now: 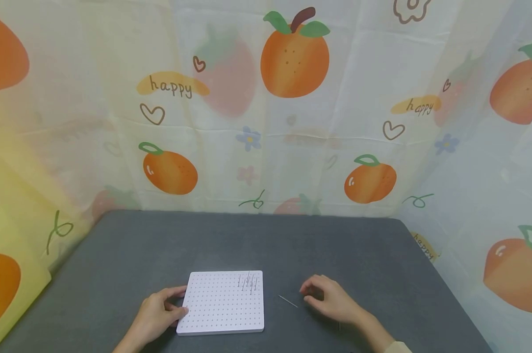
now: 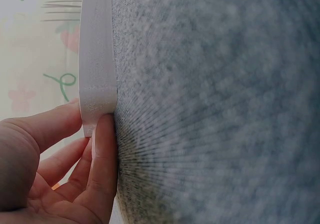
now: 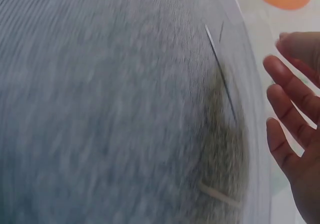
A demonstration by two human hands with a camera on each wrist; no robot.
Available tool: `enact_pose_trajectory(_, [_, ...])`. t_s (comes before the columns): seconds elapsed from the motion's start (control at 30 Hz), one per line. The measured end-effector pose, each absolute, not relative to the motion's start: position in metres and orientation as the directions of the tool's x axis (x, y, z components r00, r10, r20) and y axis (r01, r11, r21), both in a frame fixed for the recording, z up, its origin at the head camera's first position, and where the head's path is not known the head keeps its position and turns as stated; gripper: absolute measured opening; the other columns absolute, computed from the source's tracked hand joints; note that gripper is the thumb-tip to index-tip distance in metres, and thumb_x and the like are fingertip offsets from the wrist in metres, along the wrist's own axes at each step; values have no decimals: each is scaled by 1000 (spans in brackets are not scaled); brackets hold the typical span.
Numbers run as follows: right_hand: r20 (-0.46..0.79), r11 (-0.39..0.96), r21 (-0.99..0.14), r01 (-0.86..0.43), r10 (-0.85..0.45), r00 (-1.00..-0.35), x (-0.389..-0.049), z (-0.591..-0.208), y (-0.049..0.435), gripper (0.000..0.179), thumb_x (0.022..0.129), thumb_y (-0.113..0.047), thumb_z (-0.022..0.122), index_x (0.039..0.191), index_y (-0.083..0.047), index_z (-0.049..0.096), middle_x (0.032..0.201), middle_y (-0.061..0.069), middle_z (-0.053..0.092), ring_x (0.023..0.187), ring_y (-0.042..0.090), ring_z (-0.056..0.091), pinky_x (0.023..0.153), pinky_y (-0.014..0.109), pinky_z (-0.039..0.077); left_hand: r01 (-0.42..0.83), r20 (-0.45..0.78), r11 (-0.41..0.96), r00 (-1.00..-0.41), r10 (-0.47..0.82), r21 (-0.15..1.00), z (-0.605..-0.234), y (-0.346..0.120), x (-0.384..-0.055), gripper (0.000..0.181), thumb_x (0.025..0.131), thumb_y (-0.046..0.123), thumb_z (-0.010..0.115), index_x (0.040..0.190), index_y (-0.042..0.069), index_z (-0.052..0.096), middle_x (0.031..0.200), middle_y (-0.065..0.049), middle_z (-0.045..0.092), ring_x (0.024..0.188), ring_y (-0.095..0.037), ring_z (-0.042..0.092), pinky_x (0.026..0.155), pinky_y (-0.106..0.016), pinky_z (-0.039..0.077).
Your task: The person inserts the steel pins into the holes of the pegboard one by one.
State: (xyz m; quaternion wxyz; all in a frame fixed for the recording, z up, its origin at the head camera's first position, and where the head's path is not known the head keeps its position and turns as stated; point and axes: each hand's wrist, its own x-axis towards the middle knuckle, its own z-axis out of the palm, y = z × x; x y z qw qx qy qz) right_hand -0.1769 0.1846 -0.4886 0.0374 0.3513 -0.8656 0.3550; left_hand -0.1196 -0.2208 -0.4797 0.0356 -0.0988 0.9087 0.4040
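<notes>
A square white pegboard (image 1: 221,309) with rows of small holes lies on the dark table. Several thin metal pins (image 1: 251,284) stand in its far right corner. At the board's left edge, my left hand (image 1: 156,314) pinches it, thumb on the top face; the left wrist view shows fingers (image 2: 104,164) against its side and underside. My right hand (image 1: 332,299) hovers right of the board with loosely bent fingers and nothing visible in them. A loose metal pin (image 1: 288,301) lies between board and right hand, also seen as a slim pin (image 3: 221,74) in the right wrist view.
Another pin (image 1: 339,325) shows partly by the right wrist. A blurred pale stick (image 3: 220,194) lies on the cloth in the right wrist view. The grey table (image 1: 336,240) ends at a fruit-printed curtain (image 1: 292,162) behind and at both sides.
</notes>
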Motion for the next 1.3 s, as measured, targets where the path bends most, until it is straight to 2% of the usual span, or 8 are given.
enact_pose_trajectory(0.27, [319, 500, -556, -665, -610, -725, -175, -492, 200, 19, 81, -14, 69, 95, -21, 60, 92, -14, 59, 86, 2, 54, 73, 24, 46, -199, -137, 654, -980, -145, 730, -480, -222, -119, 54, 70, 7, 76, 120, -2, 57, 109, -17, 63, 63, -11, 58, 51, -26, 49])
enact_pose_trajectory(0.53, [268, 492, -560, -666, -654, -708, -173, -491, 206, 15, 84, -19, 67, 95, -23, 59, 92, -13, 58, 84, 4, 52, 71, 24, 45, -207, -145, 655, -978, -149, 726, -480, -221, -119, 54, 70, 7, 76, 120, -2, 57, 109, -16, 62, 63, -11, 58, 51, -26, 49])
enact_pose_trajectory(0.97, [228, 505, -500, -703, -707, -670, -176, -496, 206, 20, 79, -15, 70, 91, -24, 58, 88, -16, 53, 80, -1, 47, 71, 19, 41, -189, -128, 663, -982, -141, 724, -479, -221, -119, 54, 70, 7, 76, 119, -2, 58, 109, -17, 62, 64, -11, 57, 50, -26, 49])
enact_pose_trajectory(1.3, [181, 532, -491, -690, -712, -678, -176, -494, 203, 16, 81, -18, 69, 88, -25, 57, 87, -15, 50, 80, 0, 44, 71, 20, 40, -204, -138, 670, -979, -151, 714, -480, -221, -121, 54, 70, 8, 76, 120, -2, 58, 109, -17, 62, 63, -11, 57, 50, -26, 49])
